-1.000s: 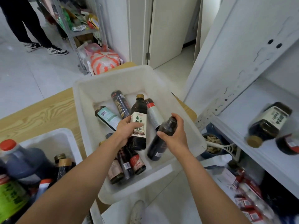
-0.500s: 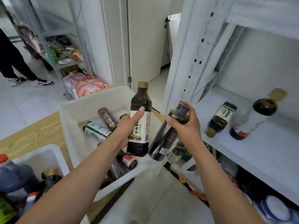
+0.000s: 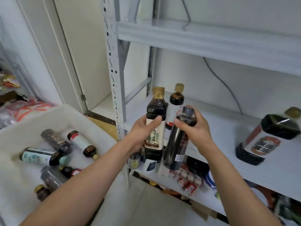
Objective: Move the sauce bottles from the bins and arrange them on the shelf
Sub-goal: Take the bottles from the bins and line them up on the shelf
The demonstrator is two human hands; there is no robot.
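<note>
Dark sauce fills both carried bottles in the head view. The left hand wraps its fingers round the gold-capped bottle, and the right hand is clamped on the black-capped bottle. Both are at the shelf edge. On setting down, either could topple the standing bottle just behind.

Gold-capped bottle in left grip, dark bottle in right grip
</note>
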